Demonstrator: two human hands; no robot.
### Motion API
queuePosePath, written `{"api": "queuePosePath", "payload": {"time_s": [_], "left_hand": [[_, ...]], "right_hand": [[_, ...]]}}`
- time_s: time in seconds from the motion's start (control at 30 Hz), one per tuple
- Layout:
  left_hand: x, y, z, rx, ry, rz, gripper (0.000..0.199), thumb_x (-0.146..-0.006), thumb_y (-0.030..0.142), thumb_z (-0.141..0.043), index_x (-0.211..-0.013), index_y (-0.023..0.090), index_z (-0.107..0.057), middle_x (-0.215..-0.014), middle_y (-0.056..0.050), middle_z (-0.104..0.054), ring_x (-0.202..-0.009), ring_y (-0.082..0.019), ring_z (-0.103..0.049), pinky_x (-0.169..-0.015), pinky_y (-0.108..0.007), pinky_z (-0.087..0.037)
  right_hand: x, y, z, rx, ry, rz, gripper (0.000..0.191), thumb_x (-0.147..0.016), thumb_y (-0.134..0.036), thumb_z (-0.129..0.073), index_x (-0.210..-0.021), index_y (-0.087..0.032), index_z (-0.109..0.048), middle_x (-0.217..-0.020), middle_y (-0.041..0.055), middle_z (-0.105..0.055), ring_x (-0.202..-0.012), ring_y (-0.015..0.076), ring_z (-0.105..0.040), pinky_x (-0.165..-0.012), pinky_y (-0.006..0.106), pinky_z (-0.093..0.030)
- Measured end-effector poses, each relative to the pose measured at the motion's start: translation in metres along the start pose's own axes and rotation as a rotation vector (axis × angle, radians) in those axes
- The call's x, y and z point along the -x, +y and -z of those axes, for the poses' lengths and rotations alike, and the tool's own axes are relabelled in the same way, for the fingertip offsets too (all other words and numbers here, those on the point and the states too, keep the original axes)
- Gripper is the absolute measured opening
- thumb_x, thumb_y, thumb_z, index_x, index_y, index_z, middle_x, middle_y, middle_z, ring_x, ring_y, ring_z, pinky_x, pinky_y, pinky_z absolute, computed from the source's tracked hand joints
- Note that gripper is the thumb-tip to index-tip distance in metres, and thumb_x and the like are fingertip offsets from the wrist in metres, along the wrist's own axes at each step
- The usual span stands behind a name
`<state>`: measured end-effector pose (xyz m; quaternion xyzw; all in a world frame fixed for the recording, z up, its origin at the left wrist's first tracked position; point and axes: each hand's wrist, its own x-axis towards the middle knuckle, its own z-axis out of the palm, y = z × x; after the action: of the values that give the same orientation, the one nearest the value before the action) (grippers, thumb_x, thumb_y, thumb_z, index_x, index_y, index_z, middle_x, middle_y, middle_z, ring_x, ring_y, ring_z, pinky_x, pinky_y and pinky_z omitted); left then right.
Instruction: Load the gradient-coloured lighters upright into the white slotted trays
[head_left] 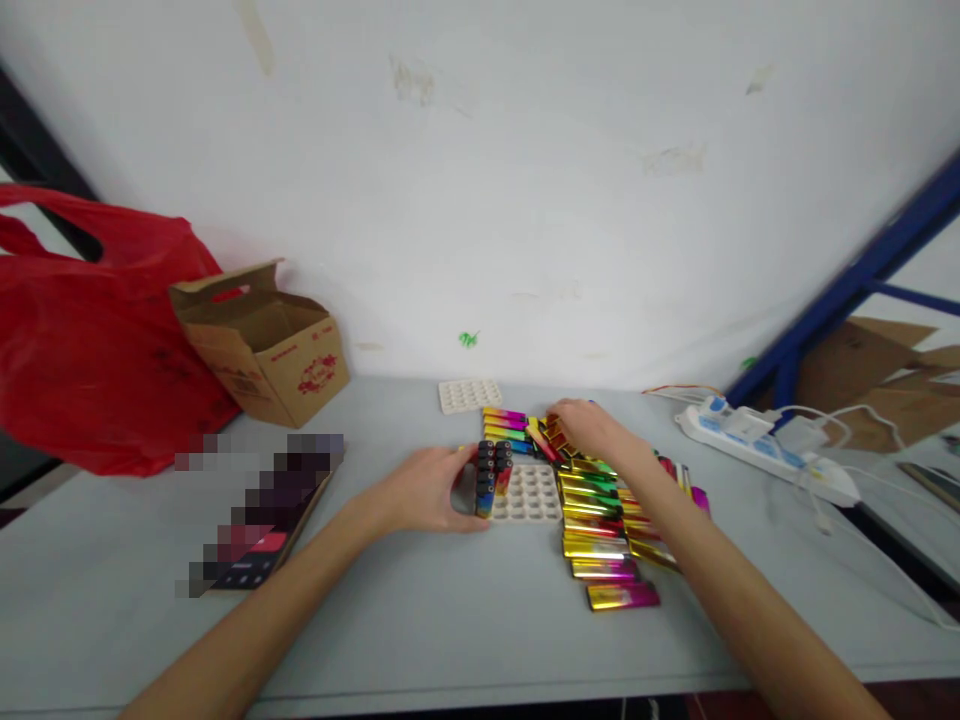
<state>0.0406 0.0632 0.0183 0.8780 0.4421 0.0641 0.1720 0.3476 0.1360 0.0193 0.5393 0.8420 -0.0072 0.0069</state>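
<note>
A pale moulded tray [529, 495] with rows of round-cornered pockets lies on the table. At its left side stand several lighter-shaped pieces [486, 480], black on top with colourful shiny bodies. My left hand [431, 490] curves around that outer row, thumb at the near end and fingers at the far end, closed on it. Beyond the tray's right corner, my right hand [587, 428] bends over some gold-ended shiny pieces [556, 437], its fingers curled against them and its fingertips partly hidden. Many more metallic gold, magenta and green pieces [596, 548] lie flat beneath and beside my right forearm.
A second pale tray [470, 396] lies near the wall. To the left are a red plastic bag [105, 340], an open cardboard box [281, 350] and a partly blurred dark flat item [270, 520]. A white power strip [772, 455] with plugs and cables lies at the right.
</note>
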Motion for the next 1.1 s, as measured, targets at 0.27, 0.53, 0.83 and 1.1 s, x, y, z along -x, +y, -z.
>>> {"api": "queuePosePath", "payload": {"time_s": [0.27, 0.53, 0.83, 1.1], "left_hand": [[0.001, 0.001, 0.001, -0.001, -0.014, -0.006, 0.068, -0.076, 0.068, -0.080, -0.123, 0.021, -0.063, -0.103, -0.008, -0.079, -0.092, -0.034, -0.075, -0.074, -0.035, -0.051], [0.000, 0.001, 0.000, -0.010, -0.020, 0.001, 0.072, -0.075, 0.069, -0.080, -0.126, 0.021, -0.062, -0.106, -0.009, -0.078, -0.092, -0.033, -0.075, -0.076, -0.035, -0.051], [0.000, 0.001, 0.001, 0.011, -0.022, 0.008, 0.067, -0.075, 0.067, -0.081, -0.120, 0.021, -0.062, -0.099, -0.006, -0.078, -0.084, -0.030, -0.073, -0.068, -0.033, -0.047], [-0.001, -0.002, -0.001, 0.007, -0.016, 0.000, 0.066, -0.074, 0.070, -0.079, -0.116, 0.023, -0.062, -0.097, -0.005, -0.077, -0.082, -0.028, -0.072, -0.069, -0.032, -0.048]], "right_hand": [[0.000, 0.011, 0.016, -0.003, 0.029, 0.096, 0.027, -0.108, -0.017, -0.054, -0.115, -0.013, -0.080, -0.111, 0.0185, -0.077, -0.104, 0.0264, -0.075, -0.096, 0.033, -0.053], [0.030, -0.012, 0.019, -0.816, 0.465, -0.078, 0.044, -0.097, -0.057, -0.070, -0.116, -0.018, -0.077, -0.072, 0.0008, -0.070, -0.060, 0.0170, -0.057, -0.060, 0.029, -0.045], [0.045, -0.071, 0.011, -1.580, 0.277, -0.047, 0.059, -0.092, -0.081, -0.062, -0.084, -0.023, -0.056, -0.068, -0.0025, -0.060, -0.054, 0.0140, -0.053, -0.050, 0.027, -0.049], [0.052, -0.088, 0.004, -1.744, 0.082, -0.137, 0.068, -0.086, -0.089, -0.059, -0.074, -0.024, -0.047, -0.060, -0.0092, -0.032, -0.049, 0.0086, -0.027, -0.046, 0.022, -0.021]]}}
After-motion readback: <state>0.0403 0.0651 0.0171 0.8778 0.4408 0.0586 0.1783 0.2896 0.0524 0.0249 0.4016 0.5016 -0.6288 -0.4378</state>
